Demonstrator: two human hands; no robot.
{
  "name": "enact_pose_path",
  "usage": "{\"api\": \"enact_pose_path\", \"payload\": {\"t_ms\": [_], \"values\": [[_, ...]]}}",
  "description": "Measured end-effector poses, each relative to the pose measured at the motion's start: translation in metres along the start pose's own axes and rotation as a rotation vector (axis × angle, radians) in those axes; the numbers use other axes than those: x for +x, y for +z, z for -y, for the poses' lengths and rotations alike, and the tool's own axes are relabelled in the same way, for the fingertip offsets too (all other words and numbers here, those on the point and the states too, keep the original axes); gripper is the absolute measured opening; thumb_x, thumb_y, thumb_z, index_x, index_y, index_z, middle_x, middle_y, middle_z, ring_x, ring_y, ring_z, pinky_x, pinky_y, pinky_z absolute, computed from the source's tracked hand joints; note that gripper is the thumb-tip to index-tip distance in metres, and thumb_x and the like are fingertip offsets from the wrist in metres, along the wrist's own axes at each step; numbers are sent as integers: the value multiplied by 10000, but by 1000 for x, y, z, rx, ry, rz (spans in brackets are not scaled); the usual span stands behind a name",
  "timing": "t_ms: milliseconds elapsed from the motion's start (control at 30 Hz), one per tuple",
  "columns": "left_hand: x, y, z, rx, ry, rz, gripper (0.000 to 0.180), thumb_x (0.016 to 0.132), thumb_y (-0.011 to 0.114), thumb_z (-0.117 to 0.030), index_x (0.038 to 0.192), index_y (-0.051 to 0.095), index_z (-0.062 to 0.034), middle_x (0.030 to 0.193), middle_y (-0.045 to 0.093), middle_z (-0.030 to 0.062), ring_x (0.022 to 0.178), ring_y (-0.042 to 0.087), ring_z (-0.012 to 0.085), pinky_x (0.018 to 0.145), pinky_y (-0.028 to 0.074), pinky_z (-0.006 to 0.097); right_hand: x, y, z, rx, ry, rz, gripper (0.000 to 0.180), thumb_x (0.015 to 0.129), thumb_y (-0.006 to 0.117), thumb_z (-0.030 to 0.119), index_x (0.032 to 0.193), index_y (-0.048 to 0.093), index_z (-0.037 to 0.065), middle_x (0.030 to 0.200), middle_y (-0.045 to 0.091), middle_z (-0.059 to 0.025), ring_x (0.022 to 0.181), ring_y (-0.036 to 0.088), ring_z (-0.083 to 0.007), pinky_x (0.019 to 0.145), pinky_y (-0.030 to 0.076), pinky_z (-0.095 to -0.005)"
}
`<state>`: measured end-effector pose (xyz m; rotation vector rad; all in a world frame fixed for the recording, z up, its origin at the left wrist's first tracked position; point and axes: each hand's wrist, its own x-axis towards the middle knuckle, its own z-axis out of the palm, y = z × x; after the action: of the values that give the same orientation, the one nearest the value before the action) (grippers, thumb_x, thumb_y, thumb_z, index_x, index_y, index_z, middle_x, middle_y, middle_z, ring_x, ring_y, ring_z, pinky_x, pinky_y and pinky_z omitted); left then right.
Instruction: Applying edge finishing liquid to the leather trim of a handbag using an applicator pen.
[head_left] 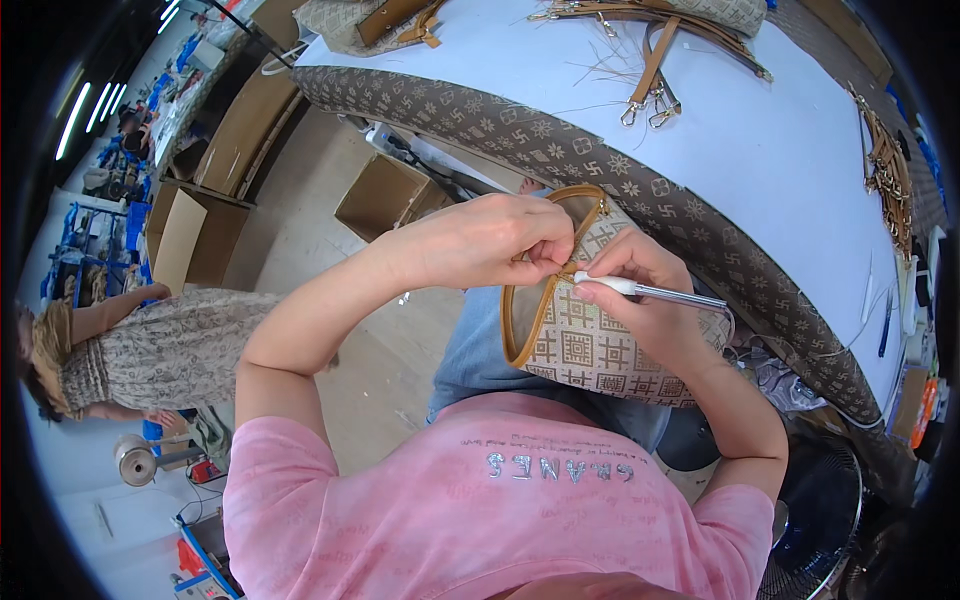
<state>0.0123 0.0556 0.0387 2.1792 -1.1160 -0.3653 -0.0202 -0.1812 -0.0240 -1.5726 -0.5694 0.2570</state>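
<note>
A beige bag with a brown geometric pattern and brown-trimmed rim rests on my lap, its open mouth facing left. My left hand is closed at the middle of the rim, thumb and fingers pinched together; what lies between the fingertips is too small to make out. My right hand grips a pen-like tool with a white front part and a shiny metal shaft. The tool's tip points at the trim right beside my left fingertips. The right fingers also rest against the bag's side.
Ahead stands a white-topped table with a patterned cloth edge. On it lie brown straps with metal clips and more straps at right. A cardboard box sits on the floor. Another person is at left; a black fan stands lower right.
</note>
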Motion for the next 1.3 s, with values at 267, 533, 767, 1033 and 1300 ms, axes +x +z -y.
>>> {"api": "enact_pose_path", "payload": {"t_ms": [267, 533, 767, 1033, 1300], "values": [[0, 1, -1, -21, 7, -25, 148, 806, 685, -18, 862, 550, -36, 758, 550, 74, 726, 580, 258, 672, 479, 365, 0, 1, 1, -21, -3, -9, 164, 818, 740, -70, 884, 613, 10, 901, 598, -62, 805, 582, -101, 775, 500, -261], [0, 3, 0, -40, 4, -39, 138, 816, 681, -21, 863, 552, -34, 748, 551, 72, 701, 585, 244, 644, 479, 357, -1, 0, 5, -47, -7, -5, 152, 833, 735, -56, 891, 614, 14, 908, 600, -61, 822, 593, -102, 739, 479, -246], [0, -1, -1, -65, -136, 10, 129, 823, 691, -40, 907, 593, -37, 825, 609, 56, 732, 624, 199, 643, 516, 328, -2, 1, 7, 44, 110, -46, 139, 849, 730, -35, 897, 610, 16, 909, 595, -49, 803, 576, -87, 695, 453, -239], [-1, 1, 2, -39, -68, -26, 115, 828, 688, -44, 896, 596, -37, 805, 607, 49, 719, 626, 190, 621, 520, 317, -2, 2, 5, -42, 39, -44, 136, 853, 730, -30, 896, 610, 16, 904, 589, -39, 777, 564, -77, 665, 436, -223], [-6, -3, 17, -123, -146, -512, 263, 810, 687, -24, 1056, 600, -53, 1008, 651, 79, 911, 651, 224, 801, 538, 349, -4, -5, 9, 194, -51, -223, 133, 864, 728, 1, 906, 604, 24, 855, 593, -30, 716, 568, -88, 624, 488, -251]]}}
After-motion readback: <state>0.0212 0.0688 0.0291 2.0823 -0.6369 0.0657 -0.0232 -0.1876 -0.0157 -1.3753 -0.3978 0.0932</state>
